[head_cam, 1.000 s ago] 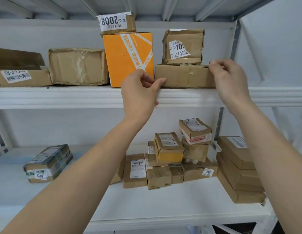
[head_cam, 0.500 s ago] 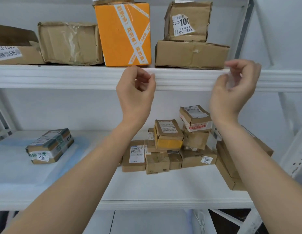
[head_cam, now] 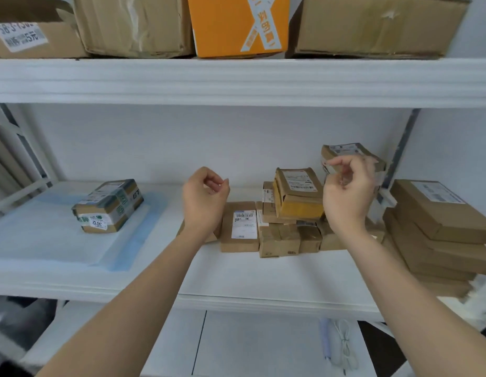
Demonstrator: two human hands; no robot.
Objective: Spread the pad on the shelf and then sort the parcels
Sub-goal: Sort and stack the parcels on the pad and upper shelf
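A white pad with blue borders [head_cam: 46,240] lies spread on the left of the middle shelf [head_cam: 263,284]. One taped parcel [head_cam: 108,205] sits on it. A heap of small brown parcels [head_cam: 288,213] stands at the shelf's middle, with a stack of flat boxes [head_cam: 440,229] to the right. My left hand [head_cam: 205,198] hangs in the air before the heap, fingers loosely curled, holding nothing. My right hand [head_cam: 348,191] is raised in front of the heap's top parcels, fingers loosely curled and blurred, also holding nothing.
The upper shelf [head_cam: 236,83] carries large cartons, among them an orange box [head_cam: 236,23] and a brown box [head_cam: 372,25] at the right. A metal upright [head_cam: 402,148] stands at the right rear. Below the shelf lies a cable [head_cam: 345,346].
Both hands have left the brown box on the upper shelf and dropped to the middle shelf's height. The view has tilted down.
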